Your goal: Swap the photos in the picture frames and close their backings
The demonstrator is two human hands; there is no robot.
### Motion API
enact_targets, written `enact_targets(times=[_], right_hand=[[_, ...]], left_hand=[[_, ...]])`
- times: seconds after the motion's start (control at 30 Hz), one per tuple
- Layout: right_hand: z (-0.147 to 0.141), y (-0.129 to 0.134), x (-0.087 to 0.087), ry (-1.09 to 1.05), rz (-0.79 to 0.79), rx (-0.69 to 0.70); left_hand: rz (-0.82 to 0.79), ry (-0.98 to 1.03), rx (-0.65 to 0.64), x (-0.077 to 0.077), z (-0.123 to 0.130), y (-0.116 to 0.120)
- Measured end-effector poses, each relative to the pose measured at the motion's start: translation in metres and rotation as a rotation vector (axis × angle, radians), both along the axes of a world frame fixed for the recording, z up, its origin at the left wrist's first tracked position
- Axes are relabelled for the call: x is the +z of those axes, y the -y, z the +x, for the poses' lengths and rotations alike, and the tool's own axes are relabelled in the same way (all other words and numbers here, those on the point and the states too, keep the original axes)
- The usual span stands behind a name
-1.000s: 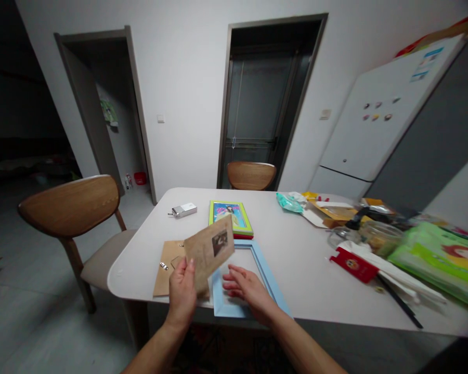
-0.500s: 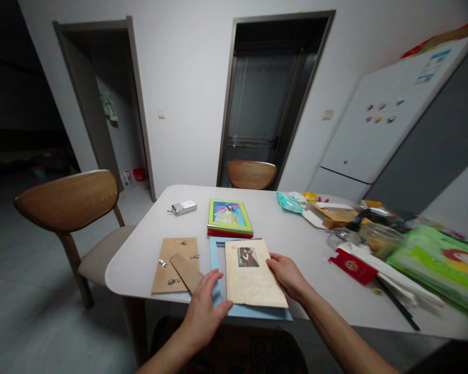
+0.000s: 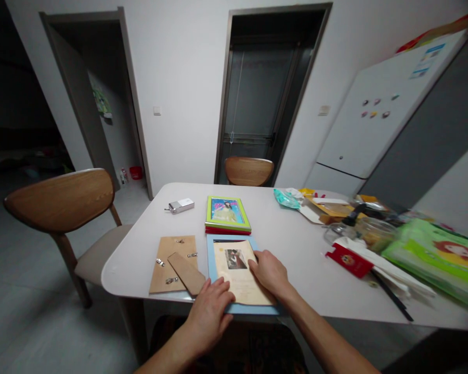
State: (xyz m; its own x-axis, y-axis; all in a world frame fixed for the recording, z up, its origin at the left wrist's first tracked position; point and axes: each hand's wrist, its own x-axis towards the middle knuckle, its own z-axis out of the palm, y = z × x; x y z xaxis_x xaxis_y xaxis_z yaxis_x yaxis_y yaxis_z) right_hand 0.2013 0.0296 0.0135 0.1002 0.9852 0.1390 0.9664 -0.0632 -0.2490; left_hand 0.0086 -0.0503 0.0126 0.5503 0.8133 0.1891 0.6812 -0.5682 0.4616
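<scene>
A cream paper sheet (image 3: 244,288) with a small dark picture printed on it lies within a light-blue picture frame (image 3: 211,254) at the table's front edge. My right hand (image 3: 271,272) grips the sheet's right edge with bent fingers. Over the lower left corner, my left hand (image 3: 210,309) rests with fingers stretched out, touching sheet and frame. Left of the frame is a brown backing board (image 3: 161,270) with metal clips and a stand leg (image 3: 187,272) slanting toward my left hand.
Behind the blue frame, a green picture frame (image 3: 226,210) lies on a red one (image 3: 228,230). A silver-white device (image 3: 180,205) is farther left. Bags, a jar (image 3: 374,234), a red packet (image 3: 349,261) and a black stick (image 3: 393,299) crowd the table's right side.
The sheet has moved left and down into the blue frame, my right hand moving with it. My left hand has come down onto its lower left corner. The view has shifted slightly.
</scene>
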Motion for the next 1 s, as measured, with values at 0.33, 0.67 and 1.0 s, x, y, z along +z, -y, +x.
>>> enact_targets(times=[0.33, 0.67, 1.0], right_hand=[[-0.003, 0.003, 0.000, 0.070, 0.059, -0.021], [-0.082, 0.031, 0.017, -0.159, 0.126, 0.549], [-0.138, 0.025, 0.006, -0.257, 0.084, 0.613]], left_hand=[[0.070, -0.120, 0.015, -0.009, 0.007, -0.001], [0.191, -0.048, 0.343, -0.015, -0.075, 0.002], [0.300, -0.029, 0.418, -0.039, -0.141, -0.013]])
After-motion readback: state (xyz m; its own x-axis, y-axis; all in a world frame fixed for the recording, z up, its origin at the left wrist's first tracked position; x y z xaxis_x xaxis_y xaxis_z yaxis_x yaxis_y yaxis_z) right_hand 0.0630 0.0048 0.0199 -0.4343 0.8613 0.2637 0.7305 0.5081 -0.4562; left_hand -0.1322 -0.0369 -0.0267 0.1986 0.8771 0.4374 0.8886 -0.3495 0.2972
